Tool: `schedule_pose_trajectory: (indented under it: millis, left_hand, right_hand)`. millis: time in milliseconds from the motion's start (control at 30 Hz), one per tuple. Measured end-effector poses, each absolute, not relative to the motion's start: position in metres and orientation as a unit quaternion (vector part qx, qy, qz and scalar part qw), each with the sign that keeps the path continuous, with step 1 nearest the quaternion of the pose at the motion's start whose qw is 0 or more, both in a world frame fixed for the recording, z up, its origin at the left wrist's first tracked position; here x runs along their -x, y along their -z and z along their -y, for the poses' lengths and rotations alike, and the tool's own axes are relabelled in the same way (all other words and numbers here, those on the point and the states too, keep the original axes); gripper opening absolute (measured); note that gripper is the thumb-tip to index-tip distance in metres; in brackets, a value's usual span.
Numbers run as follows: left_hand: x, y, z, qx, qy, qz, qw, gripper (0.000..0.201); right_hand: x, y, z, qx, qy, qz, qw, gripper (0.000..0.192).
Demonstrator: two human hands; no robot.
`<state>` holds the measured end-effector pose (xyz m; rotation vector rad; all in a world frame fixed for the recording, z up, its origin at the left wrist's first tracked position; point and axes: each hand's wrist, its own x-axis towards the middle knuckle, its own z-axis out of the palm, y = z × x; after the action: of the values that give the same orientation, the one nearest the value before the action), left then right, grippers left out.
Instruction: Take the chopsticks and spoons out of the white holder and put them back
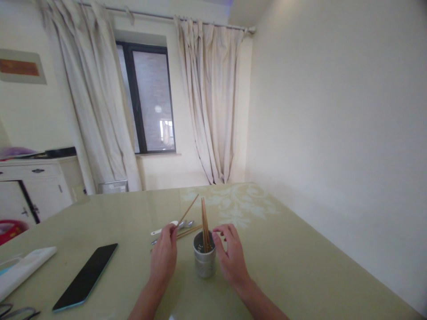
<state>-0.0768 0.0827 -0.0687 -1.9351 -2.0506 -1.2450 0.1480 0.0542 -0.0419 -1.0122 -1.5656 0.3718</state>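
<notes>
Glossy pale-green tabletop [293, 271] fills lower frame. Left hand [164, 249] pinches a thin brown wooden chopstick [188, 209], slanting up-right; right hand [231, 252], loosely curled, looks unladen, nearer the upright silver metal cup [204, 266] at lower centre, between hands, brown wooden chopsticks [204, 222] standing inside.

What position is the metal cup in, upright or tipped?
Upright: the metal cup rests on the table, rim facing up, chopsticks standing in it.
</notes>
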Motion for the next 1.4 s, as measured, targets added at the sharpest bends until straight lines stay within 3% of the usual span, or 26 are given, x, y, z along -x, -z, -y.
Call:
schedule_pose_trajectory:
  millis: [100,200,433,600,700,867,967,1400]
  left_hand:
    - [0.057,0.059,-0.068,0.693,0.521,0.490,0.095,0.026]
    - [0.039,0.053,-0.055,0.761,0.529,0.356,0.124,0.024]
    - [0.027,0.047,-0.044,0.784,0.529,0.303,0.116,0.034]
    - [0.045,0.047,-0.055,0.705,0.551,0.438,0.084,0.031]
    - [0.066,0.058,-0.076,0.667,0.490,0.560,0.041,0.032]
    - [0.090,0.088,-0.097,0.678,0.252,0.685,0.084,0.033]
    - [0.091,0.097,-0.097,0.685,0.180,0.699,0.097,0.034]
    - [0.091,0.097,-0.102,0.682,0.183,0.705,0.070,0.030]
  right_hand:
    - [-0.147,0.036,-0.047,0.404,-0.143,0.682,0.593,0.024]
    - [-0.145,0.031,-0.041,0.367,-0.177,0.689,0.599,0.022]
    - [-0.141,0.021,-0.040,0.325,-0.326,0.621,0.635,0.026]
    - [-0.157,0.009,-0.047,0.355,-0.283,0.522,0.722,0.026]
    - [-0.169,0.007,-0.056,0.377,-0.240,0.494,0.746,0.028]
    - [-0.165,0.016,-0.063,0.419,-0.233,0.560,0.676,0.030]
    - [-0.156,0.024,-0.064,0.440,-0.235,0.604,0.621,0.031]
    - [-0.148,0.037,-0.070,0.459,-0.252,0.615,0.590,0.023]
